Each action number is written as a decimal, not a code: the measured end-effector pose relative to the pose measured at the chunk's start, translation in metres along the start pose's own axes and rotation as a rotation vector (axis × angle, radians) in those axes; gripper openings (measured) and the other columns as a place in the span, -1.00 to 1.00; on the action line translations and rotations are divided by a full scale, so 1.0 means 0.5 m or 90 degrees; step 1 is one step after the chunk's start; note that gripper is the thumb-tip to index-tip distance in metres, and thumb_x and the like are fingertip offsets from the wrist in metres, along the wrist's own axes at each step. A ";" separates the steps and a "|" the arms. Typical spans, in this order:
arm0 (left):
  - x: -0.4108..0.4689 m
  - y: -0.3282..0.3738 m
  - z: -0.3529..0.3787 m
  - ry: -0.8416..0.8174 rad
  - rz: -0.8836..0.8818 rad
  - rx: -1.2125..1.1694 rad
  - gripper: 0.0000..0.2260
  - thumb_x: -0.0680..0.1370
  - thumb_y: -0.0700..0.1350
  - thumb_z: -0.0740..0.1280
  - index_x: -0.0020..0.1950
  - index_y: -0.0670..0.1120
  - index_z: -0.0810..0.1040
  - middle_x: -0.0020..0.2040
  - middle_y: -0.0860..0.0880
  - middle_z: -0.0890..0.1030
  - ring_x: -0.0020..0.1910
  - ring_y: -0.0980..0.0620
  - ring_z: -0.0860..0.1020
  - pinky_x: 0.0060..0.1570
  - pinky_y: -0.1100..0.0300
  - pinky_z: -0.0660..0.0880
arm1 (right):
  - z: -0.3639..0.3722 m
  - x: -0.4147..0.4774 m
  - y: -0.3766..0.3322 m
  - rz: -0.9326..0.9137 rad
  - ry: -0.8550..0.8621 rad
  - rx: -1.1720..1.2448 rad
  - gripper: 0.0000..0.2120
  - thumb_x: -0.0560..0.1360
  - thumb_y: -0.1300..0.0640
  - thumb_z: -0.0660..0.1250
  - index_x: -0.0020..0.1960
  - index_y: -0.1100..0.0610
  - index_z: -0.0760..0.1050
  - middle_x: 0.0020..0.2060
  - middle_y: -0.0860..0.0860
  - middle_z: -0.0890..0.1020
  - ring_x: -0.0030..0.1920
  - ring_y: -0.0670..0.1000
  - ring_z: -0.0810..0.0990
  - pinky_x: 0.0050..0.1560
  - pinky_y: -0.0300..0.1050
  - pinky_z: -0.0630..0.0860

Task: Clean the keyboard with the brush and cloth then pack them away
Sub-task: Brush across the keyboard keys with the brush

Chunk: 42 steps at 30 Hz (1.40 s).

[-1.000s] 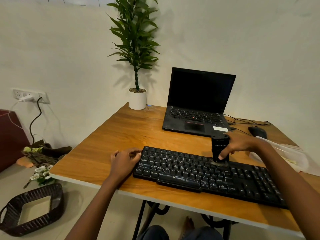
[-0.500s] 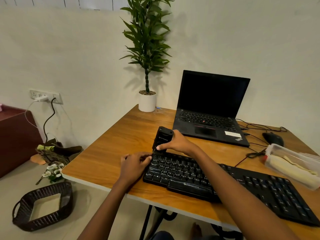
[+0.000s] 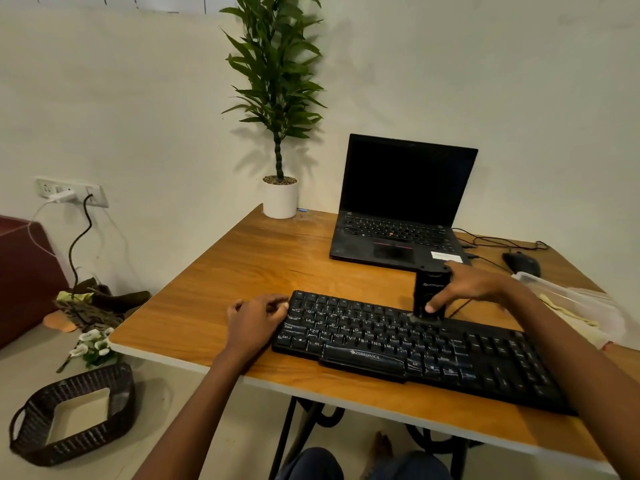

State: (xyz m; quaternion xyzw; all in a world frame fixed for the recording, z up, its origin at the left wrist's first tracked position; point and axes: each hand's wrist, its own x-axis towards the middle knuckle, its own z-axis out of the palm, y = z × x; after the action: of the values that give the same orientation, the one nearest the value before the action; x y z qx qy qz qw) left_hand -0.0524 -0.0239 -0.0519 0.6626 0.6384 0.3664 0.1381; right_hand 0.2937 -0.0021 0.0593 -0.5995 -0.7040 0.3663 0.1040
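— while our right fingers (image 3: pixel 433 307) curl round the brush (image 3: pixel 428 289), how do we hold it?
— upright. one fingertip lies on its lower front, the others wrap its far side, and our right hand (image 3: pixel 481 289) sits behind it. its lower end touches the keyboard (image 3: pixel 415 355) on the upper key rows, about midway along.
— and our left fingers (image 3: pixel 277 305)?
— loosely bent, tips against the keyboard's left end, not wrapped round it. our left hand (image 3: pixel 254 318) rests on the table (image 3: pixel 242 268) just beside that end.
— where does the keyboard lie?
— flat on the table, near the front edge, slanting away to our right.
— what do we see beyond it?
— a laptop (image 3: pixel 398 209), open, its screen dark, just behind the brush. a plant (image 3: pixel 277 81) in a white pot (image 3: pixel 280 200) stands at the far left corner, near the laptop but apart from it.
— and to our right?
— a mouse (image 3: pixel 523 265) beside the laptop, with thin cables (image 3: pixel 498 242) behind it. nearer us a clear box (image 3: pixel 585 303) holds something cream; we cannot tell whether it is the cloth.
— and the floor on our left?
— a dark woven basket (image 3: pixel 31 427), white flowers (image 3: pixel 91 342) lying near the table's corner, and a wall socket (image 3: pixel 72 192) with two plugs in it.
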 end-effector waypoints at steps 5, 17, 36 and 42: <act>-0.002 0.008 -0.007 -0.007 0.000 0.000 -0.76 0.59 -0.01 0.24 0.24 0.05 0.54 0.13 0.05 0.62 0.08 0.13 0.49 0.29 0.10 0.08 | -0.038 -0.055 0.046 0.067 0.037 -0.030 -0.43 0.14 0.14 0.57 0.08 0.09 0.40 -0.03 0.09 0.58 -0.02 0.04 0.58 -0.23 -0.24 0.52; -0.167 0.196 0.113 0.143 0.373 0.018 -0.66 0.48 0.17 0.23 0.17 0.06 0.54 0.11 0.12 0.57 0.15 0.20 0.44 0.37 -0.03 0.09 | 0.104 -0.134 0.092 0.048 0.632 0.424 -0.76 0.39 0.19 0.43 0.03 0.18 0.50 -0.11 0.12 0.62 -0.15 0.07 0.56 -0.28 -0.12 0.44; -0.162 0.271 0.192 -0.066 0.379 0.262 -0.29 0.40 0.42 -0.01 0.19 -0.04 0.59 0.17 0.07 0.61 0.35 -0.03 0.43 0.35 -0.34 -0.30 | 0.164 -0.192 0.059 0.045 0.473 0.229 -0.85 0.45 0.18 0.36 -0.24 0.08 0.41 -0.31 0.00 0.53 -0.29 -0.03 0.51 -0.40 -0.23 0.36; -0.164 0.270 0.196 -0.048 0.393 0.262 -0.31 0.41 0.41 0.00 0.18 -0.03 0.60 0.15 0.08 0.62 0.33 -0.01 0.45 0.33 -0.38 -0.19 | 0.122 -0.170 0.046 0.039 0.584 0.303 -0.89 0.45 0.11 0.36 -0.12 0.14 0.48 -0.22 0.13 0.61 -0.34 0.05 0.56 -0.47 -0.16 0.43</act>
State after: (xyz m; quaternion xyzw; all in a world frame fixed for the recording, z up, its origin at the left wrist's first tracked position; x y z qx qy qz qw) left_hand 0.1197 -0.0937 -0.0574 0.8510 0.4632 0.2301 -0.0913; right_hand 0.2977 -0.1039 0.0263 -0.6784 -0.4651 0.2187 0.5250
